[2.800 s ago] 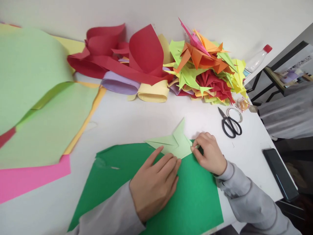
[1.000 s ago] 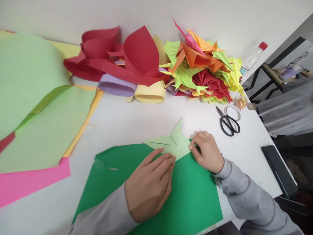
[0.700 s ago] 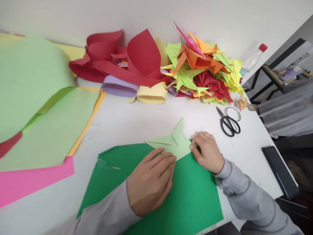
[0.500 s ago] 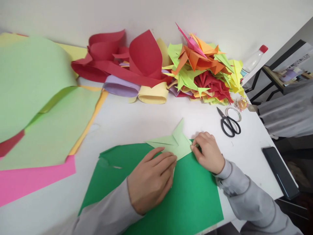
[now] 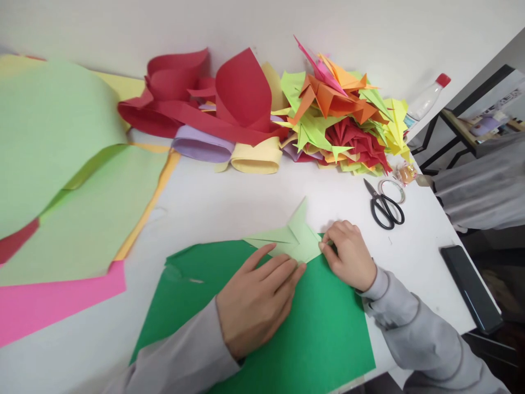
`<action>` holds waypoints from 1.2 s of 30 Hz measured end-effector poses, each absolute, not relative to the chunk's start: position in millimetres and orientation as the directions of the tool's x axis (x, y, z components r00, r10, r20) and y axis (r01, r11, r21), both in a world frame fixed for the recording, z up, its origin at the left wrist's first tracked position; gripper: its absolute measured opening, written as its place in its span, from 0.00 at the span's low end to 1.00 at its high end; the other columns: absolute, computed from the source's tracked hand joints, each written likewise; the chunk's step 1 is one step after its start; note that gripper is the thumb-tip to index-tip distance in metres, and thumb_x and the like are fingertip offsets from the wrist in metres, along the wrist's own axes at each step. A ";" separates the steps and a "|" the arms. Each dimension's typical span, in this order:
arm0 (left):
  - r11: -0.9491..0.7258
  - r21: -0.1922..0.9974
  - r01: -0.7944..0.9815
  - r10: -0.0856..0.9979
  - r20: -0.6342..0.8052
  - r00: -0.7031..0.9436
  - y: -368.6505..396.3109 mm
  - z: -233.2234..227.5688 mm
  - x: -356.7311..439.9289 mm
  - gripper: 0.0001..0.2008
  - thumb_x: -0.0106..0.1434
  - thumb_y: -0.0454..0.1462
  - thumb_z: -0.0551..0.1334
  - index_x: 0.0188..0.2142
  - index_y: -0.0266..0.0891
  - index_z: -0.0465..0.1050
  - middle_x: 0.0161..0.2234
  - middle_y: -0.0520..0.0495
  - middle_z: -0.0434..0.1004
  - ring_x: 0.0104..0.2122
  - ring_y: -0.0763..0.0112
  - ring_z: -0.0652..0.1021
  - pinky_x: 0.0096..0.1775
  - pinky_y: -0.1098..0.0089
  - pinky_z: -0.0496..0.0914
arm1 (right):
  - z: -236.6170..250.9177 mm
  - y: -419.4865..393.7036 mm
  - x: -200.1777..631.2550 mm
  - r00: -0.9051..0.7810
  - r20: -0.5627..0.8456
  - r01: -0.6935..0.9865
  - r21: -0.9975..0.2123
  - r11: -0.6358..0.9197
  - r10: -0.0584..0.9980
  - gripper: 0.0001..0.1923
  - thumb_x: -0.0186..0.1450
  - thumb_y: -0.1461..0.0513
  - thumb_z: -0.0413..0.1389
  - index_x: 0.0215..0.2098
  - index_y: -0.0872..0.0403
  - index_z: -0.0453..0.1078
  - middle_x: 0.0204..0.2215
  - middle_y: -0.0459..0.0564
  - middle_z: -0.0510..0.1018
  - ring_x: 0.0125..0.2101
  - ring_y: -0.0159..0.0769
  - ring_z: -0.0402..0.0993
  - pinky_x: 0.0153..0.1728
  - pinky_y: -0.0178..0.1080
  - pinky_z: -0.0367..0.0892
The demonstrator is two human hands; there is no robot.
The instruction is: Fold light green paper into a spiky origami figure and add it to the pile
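A folded piece of light green paper [image 5: 301, 243] with pointed tips lies across the far edge of a dark green sheet [image 5: 328, 323]. Over its near edge, my left hand [image 5: 260, 298] rests with the fingers stretched out and the fingertips touching the paper. My right hand [image 5: 348, 254] pinches the folded paper's right corner between thumb and index finger. The part of the corner inside that pinch is hidden.
Scissors [image 5: 385, 205] and a tape roll [image 5: 391, 191] lie beyond my right hand. A phone [image 5: 470, 288] is at the right edge. Folded paper shapes [image 5: 340, 104] and red paper loops [image 5: 246, 93] line the wall. Large light green sheets [image 5: 57, 142] are at left.
My left hand has slid slightly to the right along the near edge of the folded paper. My right hand keeps its pinch at the corner.
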State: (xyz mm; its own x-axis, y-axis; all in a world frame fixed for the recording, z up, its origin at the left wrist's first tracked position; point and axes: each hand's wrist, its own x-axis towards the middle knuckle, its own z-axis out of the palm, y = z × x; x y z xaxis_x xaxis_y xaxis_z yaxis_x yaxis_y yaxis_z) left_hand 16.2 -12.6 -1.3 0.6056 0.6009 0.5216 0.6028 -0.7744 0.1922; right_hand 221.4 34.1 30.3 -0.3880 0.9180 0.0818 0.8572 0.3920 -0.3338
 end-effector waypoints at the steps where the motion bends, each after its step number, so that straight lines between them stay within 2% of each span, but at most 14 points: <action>1: -0.773 0.178 0.609 0.597 0.530 0.603 -12.6 -2.3 17.1 0.14 0.65 0.32 0.53 0.46 0.34 0.74 0.39 0.44 0.79 0.42 0.63 0.75 0.59 0.54 0.59 | 30.3 34.3 221.4 -0.388 0.080 0.857 -0.334 0.392 0.918 0.04 0.62 0.65 0.53 0.29 0.54 0.67 0.31 0.51 0.72 0.36 0.42 0.65 0.37 0.42 0.56; 4: -0.775 0.128 0.619 0.574 0.555 0.602 -12.8 -2.1 19.4 0.13 0.65 0.33 0.53 0.45 0.35 0.75 0.37 0.45 0.78 0.41 0.64 0.76 0.58 0.54 0.61 | 30.8 34.5 221.2 -0.384 0.066 0.860 -0.336 0.383 0.921 0.04 0.62 0.65 0.53 0.29 0.54 0.67 0.31 0.51 0.73 0.36 0.42 0.65 0.37 0.42 0.56; 9: -0.772 0.056 0.633 0.569 0.505 0.649 -13.9 6.9 21.0 0.12 0.66 0.32 0.53 0.41 0.34 0.76 0.38 0.44 0.79 0.42 0.64 0.76 0.55 0.55 0.64 | 31.0 34.9 221.8 -0.383 0.052 0.866 -0.329 0.378 0.922 0.04 0.62 0.65 0.53 0.29 0.54 0.67 0.31 0.51 0.73 0.37 0.42 0.65 0.38 0.42 0.56; 17: -0.769 0.041 0.637 0.563 0.514 0.647 -13.5 7.5 22.8 0.12 0.66 0.30 0.53 0.37 0.34 0.77 0.37 0.44 0.78 0.41 0.63 0.75 0.55 0.54 0.63 | 31.0 37.0 224.0 -0.386 0.056 0.854 -0.356 0.380 0.921 0.04 0.61 0.64 0.55 0.28 0.53 0.67 0.30 0.49 0.73 0.36 0.41 0.66 0.37 0.41 0.56; 31: -0.763 0.242 0.599 0.631 0.475 0.613 -14.7 3.8 14.9 0.16 0.61 0.30 0.52 0.43 0.35 0.76 0.41 0.41 0.77 0.45 0.61 0.74 0.58 0.52 0.62 | 30.3 36.7 223.6 -0.390 0.057 0.861 -0.332 0.386 0.919 0.04 0.62 0.64 0.54 0.29 0.53 0.67 0.30 0.49 0.73 0.36 0.41 0.65 0.37 0.41 0.56; 36: -0.766 0.277 0.581 0.634 0.478 0.608 -14.3 6.4 10.8 0.15 0.60 0.30 0.53 0.41 0.35 0.77 0.42 0.41 0.78 0.44 0.61 0.75 0.57 0.52 0.63 | 30.2 36.7 223.1 -0.398 0.056 0.861 -0.322 0.394 0.916 0.03 0.62 0.64 0.54 0.29 0.54 0.68 0.31 0.50 0.73 0.36 0.41 0.65 0.36 0.41 0.55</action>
State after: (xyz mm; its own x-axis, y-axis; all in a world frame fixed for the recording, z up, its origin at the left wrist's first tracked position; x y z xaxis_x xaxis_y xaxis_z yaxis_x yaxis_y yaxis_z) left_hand 10.8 -14.3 6.4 0.6079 0.6339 0.4781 0.5807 -0.7656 0.2768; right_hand 223.1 36.7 30.2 -0.3977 0.9158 0.0560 0.8611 0.3937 -0.3218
